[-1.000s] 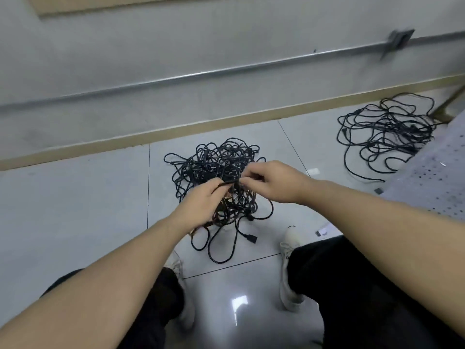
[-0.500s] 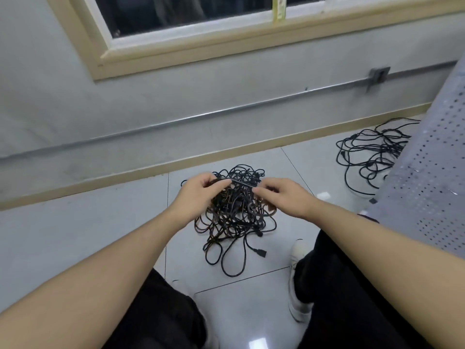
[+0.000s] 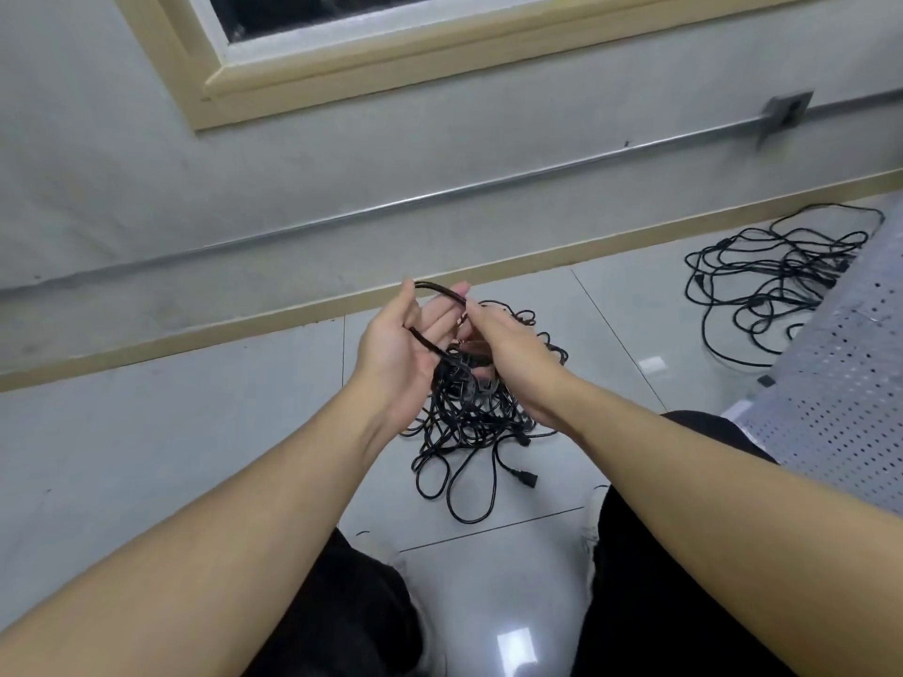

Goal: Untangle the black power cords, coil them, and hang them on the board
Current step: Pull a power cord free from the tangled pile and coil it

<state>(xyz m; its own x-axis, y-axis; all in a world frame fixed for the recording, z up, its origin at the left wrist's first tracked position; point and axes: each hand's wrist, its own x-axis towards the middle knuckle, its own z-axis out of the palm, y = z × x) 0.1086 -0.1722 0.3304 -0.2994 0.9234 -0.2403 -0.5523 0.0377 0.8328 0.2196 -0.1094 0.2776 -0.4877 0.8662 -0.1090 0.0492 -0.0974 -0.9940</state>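
A tangled heap of black power cords (image 3: 469, 412) lies on the tiled floor between my feet and the wall. My left hand (image 3: 405, 344) is raised palm up above the heap, and a loop of black cord (image 3: 430, 346) runs across its palm and over its fingertips. My right hand (image 3: 503, 344) is beside it, fingers curled, pinching the same cord near the left fingertips. Strands hang from both hands down into the heap. One plug end (image 3: 525, 477) lies loose at the heap's near edge.
A second loose bundle of black cords (image 3: 767, 285) lies at the right by the skirting. A grey perforated board (image 3: 840, 383) leans in from the right edge. The wall with a metal conduit (image 3: 440, 197) and a window is ahead. My shoes (image 3: 591, 525) flank the heap.
Both hands have risen with the cord, and my left hand has turned palm up with the cord looped over it. The view has tilted up towards the window.
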